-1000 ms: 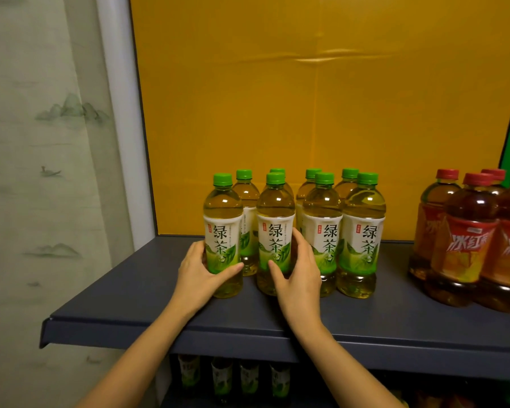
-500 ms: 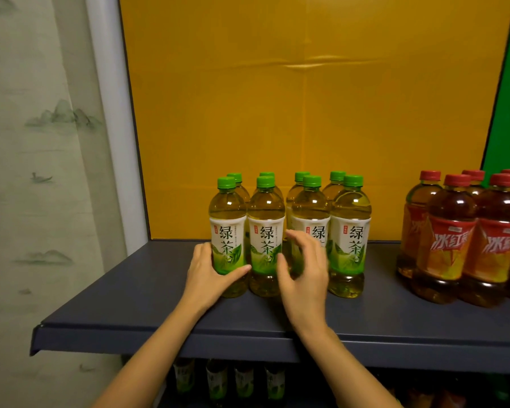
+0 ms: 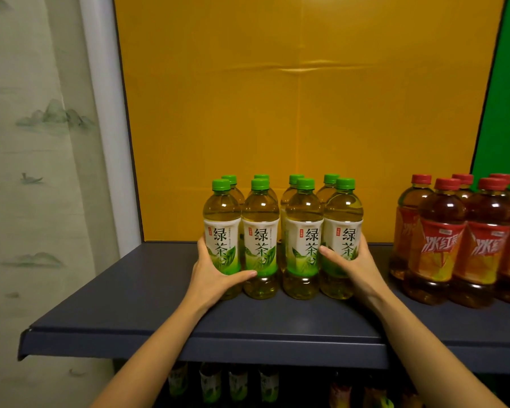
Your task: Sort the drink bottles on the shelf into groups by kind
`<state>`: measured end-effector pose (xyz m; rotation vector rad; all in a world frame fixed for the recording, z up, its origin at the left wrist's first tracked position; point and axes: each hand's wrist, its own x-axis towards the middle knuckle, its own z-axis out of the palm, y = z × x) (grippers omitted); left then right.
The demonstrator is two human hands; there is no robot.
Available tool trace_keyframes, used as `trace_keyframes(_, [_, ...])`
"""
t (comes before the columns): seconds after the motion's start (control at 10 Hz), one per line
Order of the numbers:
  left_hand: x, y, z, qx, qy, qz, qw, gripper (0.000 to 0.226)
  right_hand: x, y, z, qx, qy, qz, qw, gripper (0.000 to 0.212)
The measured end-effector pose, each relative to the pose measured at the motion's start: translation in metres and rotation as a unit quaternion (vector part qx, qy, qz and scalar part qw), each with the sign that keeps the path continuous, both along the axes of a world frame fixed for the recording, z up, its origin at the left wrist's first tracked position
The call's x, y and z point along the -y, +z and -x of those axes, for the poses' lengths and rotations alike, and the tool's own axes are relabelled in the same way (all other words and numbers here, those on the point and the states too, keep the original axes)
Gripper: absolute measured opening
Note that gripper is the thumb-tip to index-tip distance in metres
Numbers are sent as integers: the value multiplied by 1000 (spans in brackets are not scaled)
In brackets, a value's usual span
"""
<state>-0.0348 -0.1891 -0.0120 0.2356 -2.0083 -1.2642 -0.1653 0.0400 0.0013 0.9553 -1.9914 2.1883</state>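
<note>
Several green tea bottles (image 3: 261,231) with green caps and white labels stand packed in two rows on the dark grey shelf (image 3: 147,290). My left hand (image 3: 214,275) grips the front left bottle (image 3: 222,228) from its left side, thumb across the front. My right hand (image 3: 351,260) wraps the front right bottle (image 3: 344,219) from the right, thumb reaching toward its neighbour. To the right, apart from this group, stand several iced red tea bottles (image 3: 442,242) with red caps and red-orange labels.
A yellow panel (image 3: 292,113) backs the shelf, with a green panel (image 3: 507,83) at the right. A white post (image 3: 109,128) and a painted wall lie to the left. More bottles (image 3: 236,384) stand on a lower shelf.
My right hand moved from the middle front bottle to the right side of the group. The green tea bottles now stand closer together. My left hand stays on the front left bottle.
</note>
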Motion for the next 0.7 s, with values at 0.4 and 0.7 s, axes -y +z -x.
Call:
trace_keyframes(0.4, [-1, -1, 2, 21, -1, -5, 1000, 101, 5, -7, 4, 7, -37, -10, 999, 85])
trace_keyframes(0.7, [1, 13, -11, 33, -10, 21, 999, 114, -15, -3, -13, -23, -91, -65, 993, 101])
